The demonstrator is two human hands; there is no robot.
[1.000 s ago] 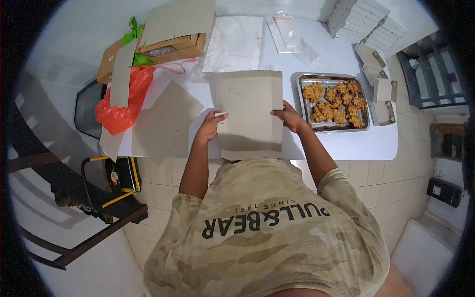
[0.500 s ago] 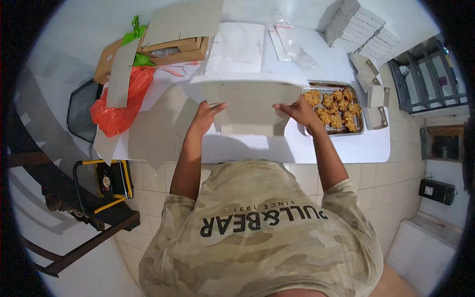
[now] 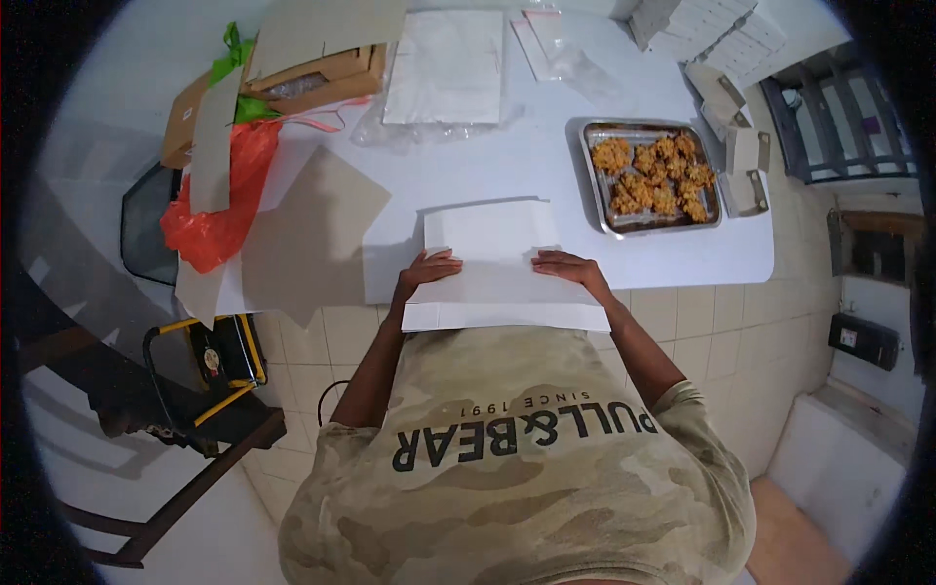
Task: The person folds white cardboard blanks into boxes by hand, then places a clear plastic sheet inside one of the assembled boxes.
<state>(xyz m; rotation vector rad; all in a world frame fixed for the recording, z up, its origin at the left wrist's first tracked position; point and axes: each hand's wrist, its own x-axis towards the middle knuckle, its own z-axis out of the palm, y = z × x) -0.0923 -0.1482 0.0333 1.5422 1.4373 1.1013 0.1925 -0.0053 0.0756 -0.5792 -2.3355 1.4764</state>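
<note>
A white cardboard sheet (image 3: 492, 226) with creased panels lies across the table's front edge, its near flap reaching to my shirt. On its left side my left hand (image 3: 430, 269) rests with fingers laid flat, pointing inward along a crease. My right hand (image 3: 570, 267) does the same from the right, fingers stretched over the board. Both thumbs are hard to make out. To the right, a metal tray (image 3: 591, 185) holds several golden-brown fried pieces (image 3: 663, 178), apart from my hands.
A flat grey cardboard sheet (image 3: 307, 229) lies left, beside a red plastic bag (image 3: 224, 200). Farther back are a brown carton (image 3: 341, 83), a stack of white sheets (image 3: 444, 68) and clear bags (image 3: 570, 63). Stacked white boxes (image 3: 697, 34) and small open boxes (image 3: 746, 156) stand right.
The cardboard has come down from upright to flat and moved toward me, its white face now up. My hands went from pinching its sides to lying flat on it.
</note>
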